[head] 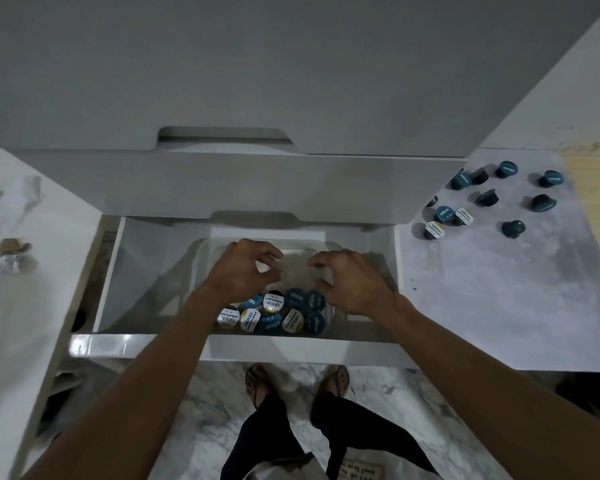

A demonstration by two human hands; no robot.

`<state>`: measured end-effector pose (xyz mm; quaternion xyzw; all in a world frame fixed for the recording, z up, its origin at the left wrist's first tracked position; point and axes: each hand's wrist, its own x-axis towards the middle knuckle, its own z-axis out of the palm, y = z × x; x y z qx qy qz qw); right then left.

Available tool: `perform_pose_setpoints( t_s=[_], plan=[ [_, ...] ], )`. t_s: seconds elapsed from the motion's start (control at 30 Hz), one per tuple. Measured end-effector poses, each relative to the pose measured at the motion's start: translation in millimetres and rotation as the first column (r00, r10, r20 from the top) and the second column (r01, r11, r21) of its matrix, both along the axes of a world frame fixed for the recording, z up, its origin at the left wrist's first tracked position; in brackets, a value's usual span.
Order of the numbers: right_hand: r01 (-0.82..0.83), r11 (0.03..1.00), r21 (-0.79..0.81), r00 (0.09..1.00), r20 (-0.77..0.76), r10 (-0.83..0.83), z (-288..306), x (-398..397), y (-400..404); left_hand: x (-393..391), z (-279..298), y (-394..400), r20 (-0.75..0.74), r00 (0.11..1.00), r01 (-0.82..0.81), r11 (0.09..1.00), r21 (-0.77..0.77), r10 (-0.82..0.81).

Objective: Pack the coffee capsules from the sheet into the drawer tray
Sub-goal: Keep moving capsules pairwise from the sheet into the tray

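Note:
A clear plastic tray (205, 251) sits inside the open white drawer (132, 344). Several coffee capsules (274, 315), blue-lidded and white-and-gold-lidded, are packed at the tray's near end. My left hand (239, 271) and my right hand (354, 282) both hover over the tray's middle with fingers loosely curled, and I see no capsule in either. Several more capsules (489, 197) lie scattered on the pale sheet (499, 289) on the counter at right.
A closed drawer front (222, 181) and a white cabinet rise behind the open drawer. Crumpled wrappers (13, 254) lie on the counter at left. My feet in sandals (295, 379) stand on the marbled floor under the drawer's front edge.

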<state>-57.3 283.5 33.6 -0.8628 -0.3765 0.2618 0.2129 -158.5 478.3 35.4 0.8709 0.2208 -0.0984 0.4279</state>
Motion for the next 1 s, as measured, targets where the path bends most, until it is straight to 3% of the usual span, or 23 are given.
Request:
perform_pose_setpoints(
  t_s=[0.17,0.3,0.53,0.8,1.0],
  plan=[
    [0.194,0.963,0.186,0.975,-0.149,-0.168,13.8,2.7,-4.4,-17.4,28.8,0.1,0.044,0.979,-0.197,0.98,-0.028,0.198],
    [0.338,0.893,0.298,0.932,-0.238,-0.274,33.7,-3.1,-8.3,-34.6,52.1,-0.8,0.097,0.972,-0.22,0.975,0.04,0.215],
    [0.443,0.817,0.37,0.895,-0.242,-0.375,81.3,-30.5,-38.1,-50.1,87.4,-17.8,0.231,0.941,-0.253,0.967,-0.01,0.248],
    [0.567,0.693,0.444,0.819,-0.213,-0.533,115.4,-55.5,-119.4,-33.7,102.4,-104.5,0.344,0.918,-0.146,0.974,-0.175,0.199],
    [0.637,0.598,0.486,0.741,-0.172,-0.65,130.5,-34.1,-185.8,11.2,111.8,-175.8,0.363,0.928,-0.008,0.979,-0.206,0.083]
  ],
)
